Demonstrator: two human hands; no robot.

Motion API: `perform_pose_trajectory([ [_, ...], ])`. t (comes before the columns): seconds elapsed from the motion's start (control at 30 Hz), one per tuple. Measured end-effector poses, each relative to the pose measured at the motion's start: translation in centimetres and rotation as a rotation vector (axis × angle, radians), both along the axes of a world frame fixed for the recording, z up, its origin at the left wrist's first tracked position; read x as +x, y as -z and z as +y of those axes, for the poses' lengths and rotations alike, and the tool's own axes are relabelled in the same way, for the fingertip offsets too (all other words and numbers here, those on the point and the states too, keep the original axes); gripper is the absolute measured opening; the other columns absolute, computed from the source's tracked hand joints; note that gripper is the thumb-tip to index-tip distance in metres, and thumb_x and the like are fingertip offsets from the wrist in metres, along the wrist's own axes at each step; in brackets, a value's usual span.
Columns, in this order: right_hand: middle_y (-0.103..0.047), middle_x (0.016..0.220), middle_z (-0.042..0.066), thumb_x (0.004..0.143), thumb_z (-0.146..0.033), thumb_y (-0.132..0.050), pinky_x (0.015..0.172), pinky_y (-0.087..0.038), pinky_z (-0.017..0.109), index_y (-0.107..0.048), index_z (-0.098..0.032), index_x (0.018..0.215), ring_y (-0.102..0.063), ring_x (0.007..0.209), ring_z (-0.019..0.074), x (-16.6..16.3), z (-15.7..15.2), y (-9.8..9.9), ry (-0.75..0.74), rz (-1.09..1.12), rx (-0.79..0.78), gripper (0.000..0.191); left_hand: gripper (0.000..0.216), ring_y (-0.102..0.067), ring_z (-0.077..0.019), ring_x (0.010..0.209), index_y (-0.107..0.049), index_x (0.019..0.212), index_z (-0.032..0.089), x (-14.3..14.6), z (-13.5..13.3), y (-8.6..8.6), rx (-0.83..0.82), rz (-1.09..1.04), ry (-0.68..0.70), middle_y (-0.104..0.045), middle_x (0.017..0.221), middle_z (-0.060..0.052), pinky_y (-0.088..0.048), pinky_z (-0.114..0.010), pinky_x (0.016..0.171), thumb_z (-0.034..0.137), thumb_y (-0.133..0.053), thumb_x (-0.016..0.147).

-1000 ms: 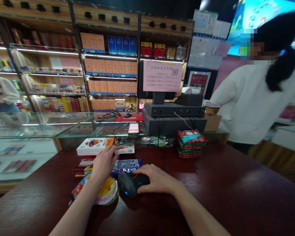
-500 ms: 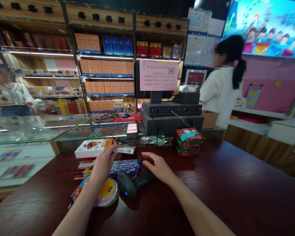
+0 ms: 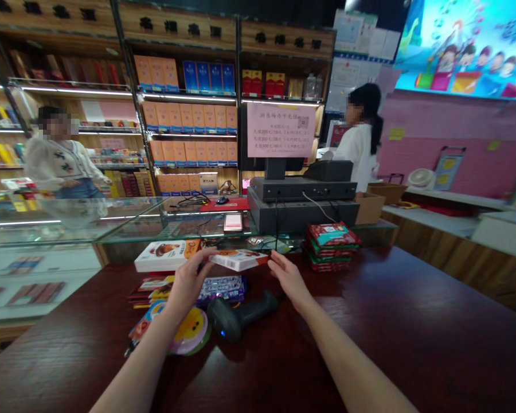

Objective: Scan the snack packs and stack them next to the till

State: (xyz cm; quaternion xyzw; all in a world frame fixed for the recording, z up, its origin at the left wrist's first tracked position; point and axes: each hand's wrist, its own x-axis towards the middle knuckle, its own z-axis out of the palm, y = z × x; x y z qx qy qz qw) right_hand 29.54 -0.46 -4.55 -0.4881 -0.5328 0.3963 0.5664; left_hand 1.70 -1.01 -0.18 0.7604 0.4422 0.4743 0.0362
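Observation:
A flat white and orange box (image 3: 239,260) is held between my two hands, tilted above the counter. My left hand (image 3: 192,278) grips its left end, and the fingers of my right hand (image 3: 289,279) are at its right end. Beyond my left hand lies a similar white and orange box (image 3: 165,255) with a picture on it. Blue and purple snack packs (image 3: 223,288) lie under the held box. A dark handheld barcode scanner (image 3: 236,315) rests nearer to me, its blue light on. My left forearm partly covers a round yellow and pink item (image 3: 192,332).
Red and green packets (image 3: 331,245) are stacked at the right on the dark wooden counter (image 3: 370,332). Behind stand a cash register (image 3: 301,201) and a glass display case (image 3: 129,226). One person (image 3: 66,155) stands behind the case, another (image 3: 356,137) beyond the register.
The box has moved right and turned, and my right hand has come to its right end. The person at the left has come further into view; the one at the right has moved away.

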Motion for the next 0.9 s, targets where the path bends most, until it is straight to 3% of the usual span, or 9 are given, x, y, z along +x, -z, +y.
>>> perform_pose_trajectory([
  [0.23,-0.070,0.124,0.012,0.082,-0.043,-0.069,0.099,-0.054,0.046,-0.062,-0.018,0.125,-0.068,0.114,0.0271,0.1,-0.6,-0.8,-0.034,0.272,-0.138,0.050,0.023,-0.063,-0.0220,0.113,-0.068,0.107,0.024,0.6,-0.1,-0.3,0.096,-0.037,0.035,-0.066,0.117,-0.008,-0.054,-0.039,0.098,0.032,-0.052,0.093],
  [0.5,-0.073,0.093,0.004,0.068,-0.040,-0.081,0.093,-0.057,0.041,-0.064,-0.021,0.093,-0.071,0.094,0.0216,-0.2,-0.8,-1.4,0.013,0.359,-0.036,0.037,0.026,-0.064,-0.0198,0.096,-0.070,0.111,0.026,0.5,-0.6,-0.7,0.035,-0.070,-0.040,-0.064,0.103,-0.005,-0.055,-0.035,0.088,0.031,-0.054,0.092],
  [0.67,-0.076,0.092,0.004,0.065,-0.035,-0.081,0.092,-0.056,0.042,-0.064,-0.019,0.095,-0.071,0.090,0.0219,-0.9,-1.2,-1.7,0.026,0.293,0.064,0.038,0.031,-0.064,-0.0205,0.095,-0.070,0.115,0.024,0.2,-0.2,-0.4,0.060,-0.124,-0.079,-0.066,0.104,-0.005,-0.054,-0.036,0.090,0.033,-0.054,0.090],
  [0.9,-0.075,0.107,0.009,0.066,-0.031,-0.081,0.097,-0.054,0.042,-0.062,-0.019,0.090,-0.072,0.100,0.0245,-1.3,-1.3,-1.9,0.069,0.285,0.205,0.033,0.040,-0.064,-0.0245,0.115,-0.067,0.122,0.020,-0.2,0.5,-0.1,-0.017,-0.159,-0.047,-0.069,0.123,-0.009,-0.050,-0.041,0.102,0.034,-0.046,0.091],
])
